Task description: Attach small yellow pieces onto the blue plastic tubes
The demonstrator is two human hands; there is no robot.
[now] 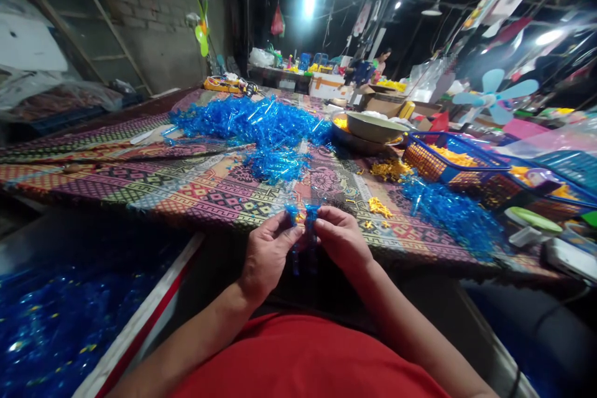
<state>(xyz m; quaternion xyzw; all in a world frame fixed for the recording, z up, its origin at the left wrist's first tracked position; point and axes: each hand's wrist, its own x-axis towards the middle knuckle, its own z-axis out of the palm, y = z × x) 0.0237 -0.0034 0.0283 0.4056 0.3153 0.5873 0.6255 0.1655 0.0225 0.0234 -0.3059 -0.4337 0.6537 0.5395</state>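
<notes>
- The left hand (268, 258) and right hand (340, 239) pinch a blue plastic strip (302, 214) between curled fingers, just off the patterned tablecloth (196, 196) edge.
- Risk: a slackened pinch could drop the strip below that edge.

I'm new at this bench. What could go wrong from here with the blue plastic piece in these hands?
The blue plastic piece might slip from the left hand and right hand and fall into the white-edged bin of blue pieces, getting lost. The loose yellow bits on the patterned cloth could get brushed off.
</notes>
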